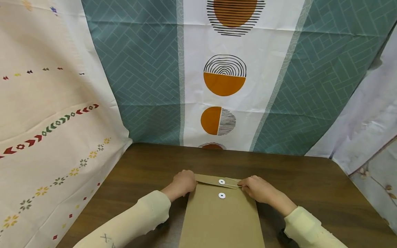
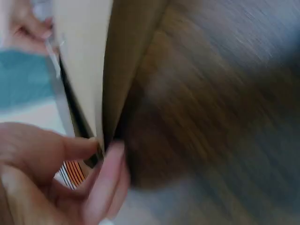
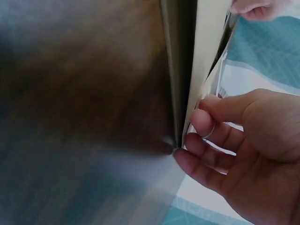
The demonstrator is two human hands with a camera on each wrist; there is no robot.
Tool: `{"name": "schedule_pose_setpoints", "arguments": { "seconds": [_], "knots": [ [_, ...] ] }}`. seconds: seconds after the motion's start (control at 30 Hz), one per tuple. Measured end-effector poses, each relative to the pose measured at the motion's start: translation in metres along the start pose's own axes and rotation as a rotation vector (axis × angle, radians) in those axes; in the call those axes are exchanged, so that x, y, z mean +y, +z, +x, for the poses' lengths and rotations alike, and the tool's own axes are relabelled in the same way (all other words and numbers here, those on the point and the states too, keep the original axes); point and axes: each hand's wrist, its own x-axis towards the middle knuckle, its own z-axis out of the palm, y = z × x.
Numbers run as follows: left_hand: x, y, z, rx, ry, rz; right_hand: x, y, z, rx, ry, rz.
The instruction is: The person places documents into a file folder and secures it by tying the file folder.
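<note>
A brown paper envelope is held up in front of me, its flap at the top. One white button sits on the flap, another white button just below it on the body. My left hand pinches the top left corner between thumb and fingers. At the top right corner, my right hand grips the flap's edge. A thin pale string runs from the upper button to that hand and loops over a fingertip. The envelope's lower end is out of view.
The dark wooden table lies beneath the envelope. A patterned cloth hangs behind its far edge. An embroidered cream cloth borders the left side, and white cloth borders the right.
</note>
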Motion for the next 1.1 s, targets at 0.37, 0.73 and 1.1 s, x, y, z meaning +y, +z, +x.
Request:
{"name": "schedule_pose_setpoints", "arguments": {
  "seconds": [0.37, 0.73, 1.1],
  "knots": [
    [0.022, 0.025, 0.000, 0.192, 0.594, 0.406, 0.000, 0.006, -0.006, 0.027, 0.012, -0.046],
    [0.026, 0.028, 0.001, 0.233, 0.617, 0.461, 0.004, 0.006, -0.011, 0.153, -0.041, -0.169],
    [0.023, 0.027, 0.005, 0.281, 0.609, 0.508, -0.005, 0.004, -0.006, 0.255, -0.070, -0.309]
  ]
}}
